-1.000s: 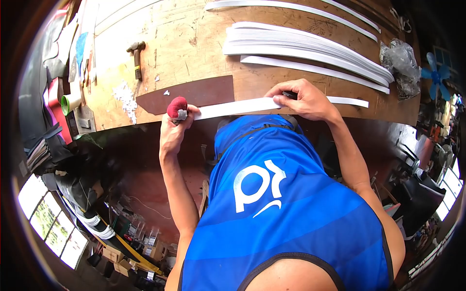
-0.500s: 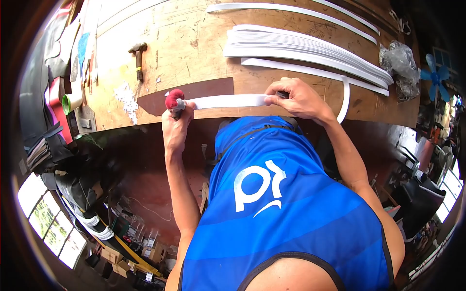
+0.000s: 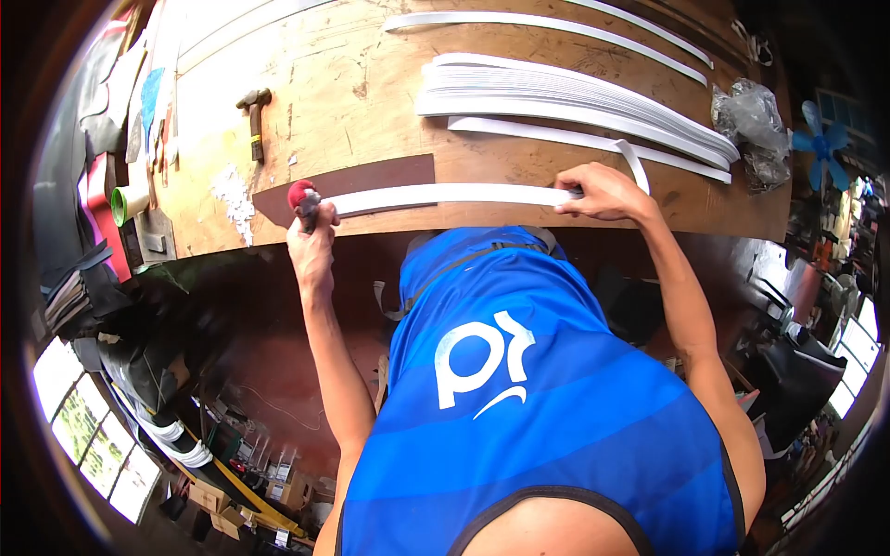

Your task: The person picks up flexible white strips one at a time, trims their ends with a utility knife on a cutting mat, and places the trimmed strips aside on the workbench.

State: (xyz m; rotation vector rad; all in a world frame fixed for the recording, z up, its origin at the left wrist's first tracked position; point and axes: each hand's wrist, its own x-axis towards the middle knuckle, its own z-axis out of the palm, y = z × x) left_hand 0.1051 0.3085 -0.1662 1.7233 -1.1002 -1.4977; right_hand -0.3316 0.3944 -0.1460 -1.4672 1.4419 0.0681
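Note:
A long white strip (image 3: 454, 195) is stretched between my hands over the near edge of the wooden workbench. My left hand (image 3: 313, 246) is closed at its left end, with a dark object with a red rounded top (image 3: 301, 195) sticking up from the fingers; its kind is unclear. Farther right, my right hand (image 3: 603, 192) is closed around the strip, and a small dark thing shows at its fingertips. The strip's free end (image 3: 634, 165) curls up behind that hand. Under the strip's left part lies a flat brown sheet (image 3: 371, 176).
A bundle of white strips (image 3: 556, 102) lies behind my right hand, with single strips farther back. Crumpled clear plastic (image 3: 749, 120) is at the right. A hammer (image 3: 255, 120) and white scraps (image 3: 234, 199) lie on the left of the workbench (image 3: 343, 102).
My right hand has slid rightward along the strip, so a longer stretch shows between my hands. My left hand has shifted slightly left and down. The view has moved a little.

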